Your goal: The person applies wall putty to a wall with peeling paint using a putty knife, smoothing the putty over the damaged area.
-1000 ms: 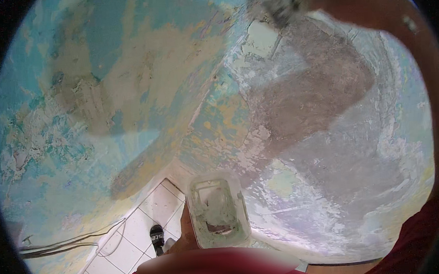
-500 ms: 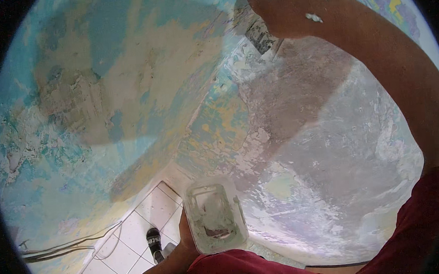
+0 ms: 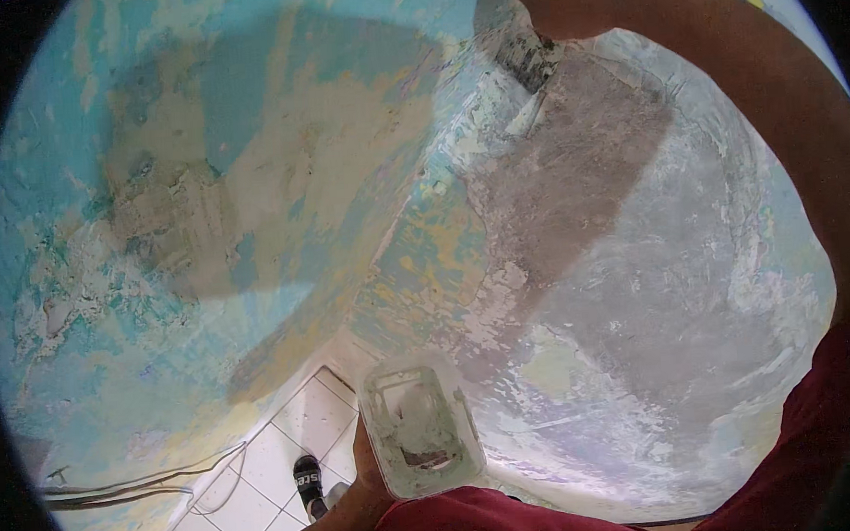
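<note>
My left hand (image 3: 364, 480) holds a clear plastic tub (image 3: 419, 429) smeared inside with grey-white filler, low in the middle of the view. My right hand (image 3: 565, 3) is raised to the top of the picture and grips a broad filling knife (image 3: 527, 53), whose blade lies against the wall. The right forearm runs down the right side in a dark red sleeve. Below the blade a fresh grey coat of filler (image 3: 573, 162) covers the wall.
The wall (image 3: 201, 200) is flaking turquoise and yellow paint with bare patches. An inside corner runs down the middle. Far below lie white floor tiles (image 3: 263, 466), a sandalled foot (image 3: 309, 485) and cables (image 3: 138, 482) along the base of the wall.
My right hand and the knife have drifted left and slightly down across the wall. The tub in my left hand has barely moved.
</note>
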A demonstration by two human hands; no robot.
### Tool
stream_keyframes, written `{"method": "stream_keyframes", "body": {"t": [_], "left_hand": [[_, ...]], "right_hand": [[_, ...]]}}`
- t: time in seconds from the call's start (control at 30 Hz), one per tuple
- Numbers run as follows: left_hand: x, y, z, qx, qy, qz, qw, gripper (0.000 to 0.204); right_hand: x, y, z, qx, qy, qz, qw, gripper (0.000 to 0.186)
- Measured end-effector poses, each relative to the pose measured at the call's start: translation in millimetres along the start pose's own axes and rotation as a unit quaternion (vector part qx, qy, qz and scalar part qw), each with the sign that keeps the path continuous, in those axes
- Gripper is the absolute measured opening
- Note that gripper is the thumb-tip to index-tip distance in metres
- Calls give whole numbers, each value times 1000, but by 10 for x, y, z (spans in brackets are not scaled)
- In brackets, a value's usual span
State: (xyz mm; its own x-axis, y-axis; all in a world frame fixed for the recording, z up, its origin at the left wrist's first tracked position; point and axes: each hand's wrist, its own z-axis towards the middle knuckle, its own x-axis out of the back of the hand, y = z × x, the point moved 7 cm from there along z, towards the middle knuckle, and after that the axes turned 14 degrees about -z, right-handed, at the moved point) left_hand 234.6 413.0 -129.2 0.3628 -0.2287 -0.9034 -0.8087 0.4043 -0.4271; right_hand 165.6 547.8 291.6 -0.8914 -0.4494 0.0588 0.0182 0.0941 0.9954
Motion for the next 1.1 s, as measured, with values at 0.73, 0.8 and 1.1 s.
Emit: {"method": "stream_keyframes", "body": {"t": [0.73,0.8,1.1], "left_hand": [[-139,-74,-115,42,-69,53,995,81],[-87,-88,-81,28,-33,56,998,82],[145,106,-100,6,-7,66,998,82]], "right_hand": [[92,-335,-13,56,66,-19,996,17],[-107,-490,120,72,-16,-24,997,18],[302,-579,-471,-112,60,29,991,18]]}}
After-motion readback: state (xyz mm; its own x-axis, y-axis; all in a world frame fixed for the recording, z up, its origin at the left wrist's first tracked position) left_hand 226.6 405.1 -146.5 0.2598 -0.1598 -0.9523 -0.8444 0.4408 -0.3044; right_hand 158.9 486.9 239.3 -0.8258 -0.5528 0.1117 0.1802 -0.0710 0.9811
